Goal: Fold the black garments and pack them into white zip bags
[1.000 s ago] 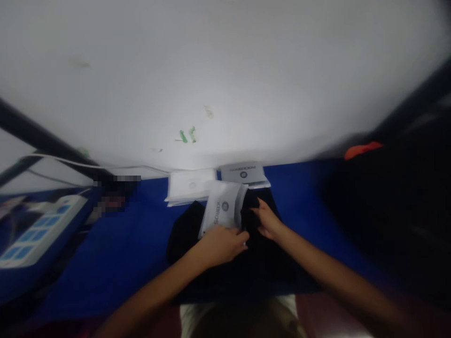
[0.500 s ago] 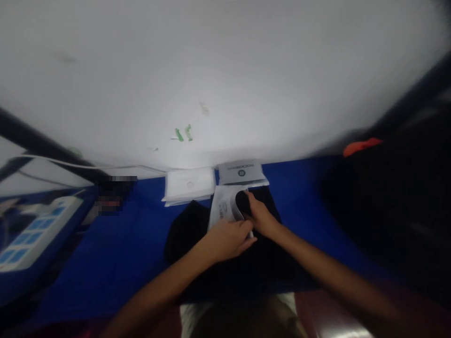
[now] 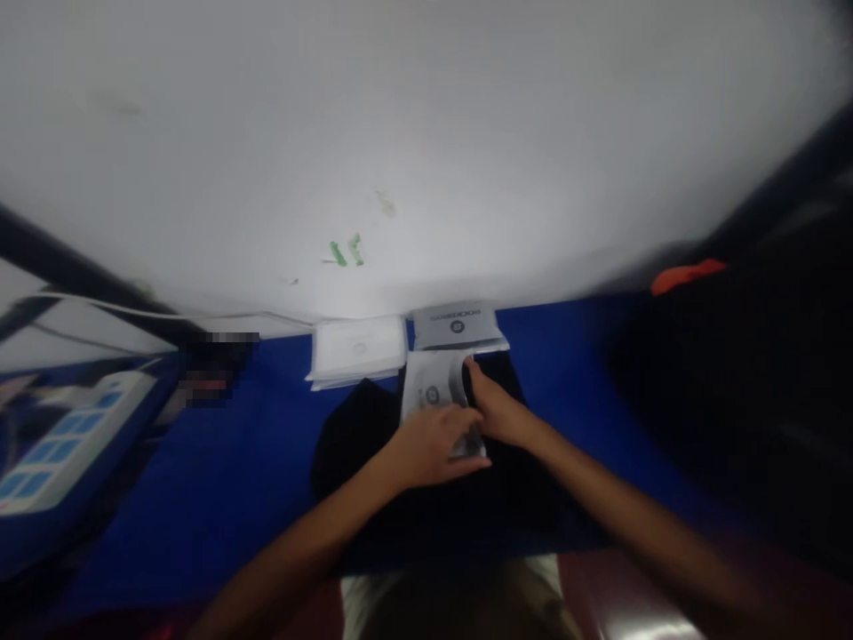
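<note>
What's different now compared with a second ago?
The nearer printed bag and the left hand have shifted right; the black item by the right hand shows much less, apparently pushed into the bag. Both hands stay at it; the white packets behind haven't moved.

Since a second ago, the bag (image 3: 419,378) has slid right, and now only a sliver of black cloth (image 3: 467,382) shows beside my right hand (image 3: 503,413). My left hand (image 3: 432,447) has followed rightward and opened wider.
</note>
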The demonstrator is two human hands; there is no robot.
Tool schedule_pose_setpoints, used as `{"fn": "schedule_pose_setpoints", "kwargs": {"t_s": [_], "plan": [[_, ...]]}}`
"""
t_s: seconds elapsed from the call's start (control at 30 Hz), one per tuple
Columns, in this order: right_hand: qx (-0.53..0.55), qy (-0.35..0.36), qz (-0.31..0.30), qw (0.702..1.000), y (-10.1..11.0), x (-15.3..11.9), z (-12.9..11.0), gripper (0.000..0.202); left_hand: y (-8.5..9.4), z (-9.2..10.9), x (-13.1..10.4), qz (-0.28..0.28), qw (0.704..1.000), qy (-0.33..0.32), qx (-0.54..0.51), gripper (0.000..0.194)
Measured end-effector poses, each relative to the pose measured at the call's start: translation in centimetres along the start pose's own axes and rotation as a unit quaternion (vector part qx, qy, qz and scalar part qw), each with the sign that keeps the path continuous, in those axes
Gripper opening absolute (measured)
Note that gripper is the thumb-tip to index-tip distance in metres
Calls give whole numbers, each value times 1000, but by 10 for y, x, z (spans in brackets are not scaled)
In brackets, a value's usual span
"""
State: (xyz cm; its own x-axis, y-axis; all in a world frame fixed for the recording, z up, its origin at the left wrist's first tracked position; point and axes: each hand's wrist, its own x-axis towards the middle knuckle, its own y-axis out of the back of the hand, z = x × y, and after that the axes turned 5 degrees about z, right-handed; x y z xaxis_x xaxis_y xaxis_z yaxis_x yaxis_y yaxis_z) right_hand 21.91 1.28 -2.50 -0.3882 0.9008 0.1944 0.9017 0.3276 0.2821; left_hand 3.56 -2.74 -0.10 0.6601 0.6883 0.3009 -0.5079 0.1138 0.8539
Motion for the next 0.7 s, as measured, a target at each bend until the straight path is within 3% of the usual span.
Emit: {"fn": "schedule_pose_setpoints", "kwargs": {"t_s": [0.07, 0.13, 0.2, 0.3, 0.4, 0.47, 0.6, 0.7], "plan": [[19, -27, 3, 999, 0, 0, -1, 94, 4, -13, -2, 144, 987, 65, -33, 42], [37, -74, 31, 996, 0, 1, 0, 86, 7, -29, -4, 288, 945, 139, -66, 41], [67, -119, 87, 987, -1, 3, 0, 68, 7, -45, -5, 367, 899, 203, -123, 44], [174, -209, 89, 958, 0, 5, -4, 43, 4, -62, -6, 360, 862, 278, -224, 46], [265, -307, 40, 913, 2, 5, -9, 33, -3, -66, -7, 312, 846, 321, -291, 50], [291, -343, 47, 892, 3, 3, -10, 30, -6, -63, -7, 306, 838, 329, -309, 49], [339, -343, 53, 875, 4, 3, -12, 37, -8, -58, -6, 342, 827, 322, -307, 46], [388, -300, 51, 870, 5, 3, -16, 47, -5, -58, -5, 356, 797, 334, -356, 47]]}}
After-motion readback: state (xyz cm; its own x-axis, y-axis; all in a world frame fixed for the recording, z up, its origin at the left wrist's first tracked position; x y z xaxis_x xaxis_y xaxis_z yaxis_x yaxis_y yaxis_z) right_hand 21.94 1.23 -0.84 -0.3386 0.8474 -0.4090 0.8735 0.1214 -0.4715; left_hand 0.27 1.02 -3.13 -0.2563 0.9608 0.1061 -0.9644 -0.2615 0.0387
